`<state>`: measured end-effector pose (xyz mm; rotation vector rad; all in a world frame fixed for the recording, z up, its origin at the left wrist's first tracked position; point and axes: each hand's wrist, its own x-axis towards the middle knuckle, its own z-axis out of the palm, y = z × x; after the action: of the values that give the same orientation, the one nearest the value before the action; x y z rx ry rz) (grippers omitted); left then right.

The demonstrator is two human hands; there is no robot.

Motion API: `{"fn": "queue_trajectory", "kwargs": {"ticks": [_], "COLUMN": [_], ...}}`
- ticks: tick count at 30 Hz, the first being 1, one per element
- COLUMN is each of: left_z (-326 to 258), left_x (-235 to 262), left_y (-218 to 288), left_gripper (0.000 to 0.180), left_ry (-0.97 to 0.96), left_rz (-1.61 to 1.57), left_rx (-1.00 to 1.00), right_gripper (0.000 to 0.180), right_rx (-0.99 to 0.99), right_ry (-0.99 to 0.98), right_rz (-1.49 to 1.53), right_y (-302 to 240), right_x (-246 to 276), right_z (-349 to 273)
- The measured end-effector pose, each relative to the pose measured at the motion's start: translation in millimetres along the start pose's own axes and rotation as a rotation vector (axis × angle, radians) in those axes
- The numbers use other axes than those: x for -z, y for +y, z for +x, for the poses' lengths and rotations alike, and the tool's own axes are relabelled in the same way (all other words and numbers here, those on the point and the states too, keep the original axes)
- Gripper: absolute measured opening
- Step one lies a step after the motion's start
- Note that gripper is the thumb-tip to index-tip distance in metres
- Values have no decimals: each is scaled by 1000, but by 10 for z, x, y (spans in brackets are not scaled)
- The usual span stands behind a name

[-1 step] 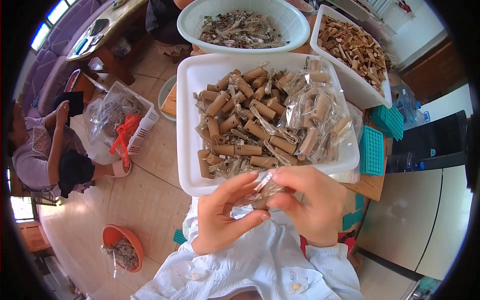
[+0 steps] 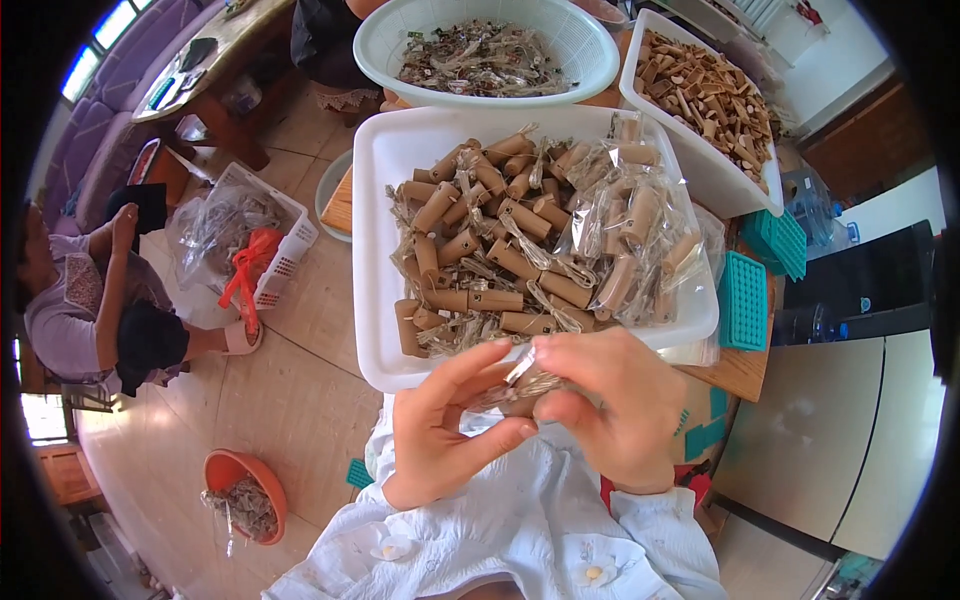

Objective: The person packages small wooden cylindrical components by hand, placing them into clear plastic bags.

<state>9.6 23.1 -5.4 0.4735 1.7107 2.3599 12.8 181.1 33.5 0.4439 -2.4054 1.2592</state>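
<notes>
Small tan cork-like cylinder in crinkled clear plastic wrap (image 2: pixel 520 385), held by two hands.
It sits pinched between the left hand (image 2: pixel 445 425) and right hand (image 2: pixel 610 405), mostly hidden by fingers, just below the white rectangular plastic tray's (image 2: pixel 375 250) near rim.

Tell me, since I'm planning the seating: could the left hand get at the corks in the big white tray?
Probably yes: the left hand sits just below the open white tray, nothing between, though it shares a small packet with the right hand.

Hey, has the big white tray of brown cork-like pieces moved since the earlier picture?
No. The white tray sits in the same place against the round white basket above it and the teal grid at its right.
</notes>
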Motion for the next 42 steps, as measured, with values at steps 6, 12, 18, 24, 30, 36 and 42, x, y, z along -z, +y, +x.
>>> {"fn": "queue_trajectory", "kwargs": {"ticks": [6, 12, 18, 24, 30, 36, 42], "left_z": [-20, -24, -20, -5, 2, 15, -36], "left_x": [53, 71, 69, 59, 84, 100, 35], "left_y": [-4, 14, -3, 9, -29, -66, -141], "left_gripper": [61, 61, 59, 59, 57, 47, 45], "left_ry": [130, 120, 80, 22, 16, -2, -12], "left_rz": [12, -8, 14, 4, -159, -33, -121], "left_rx": [22, 16, -94, 38, -76, -159, -194], "right_gripper": [44, 45, 44, 45, 51, 55, 49], "right_rx": [150, 145, 167, 150, 111, -217, -163], "right_ry": [-56, -114, -176, -223, -121, 114, -61], "right_rz": [-98, -40, -78, -1, 165, 422, 304], "right_y": [76, 69, 17, 33, 150, 163, 100], "right_x": [-39, -61, -64, -127, -136, -234, -248], "right_z": [-71, -52, -73, -70, -146, -275, -274]}}
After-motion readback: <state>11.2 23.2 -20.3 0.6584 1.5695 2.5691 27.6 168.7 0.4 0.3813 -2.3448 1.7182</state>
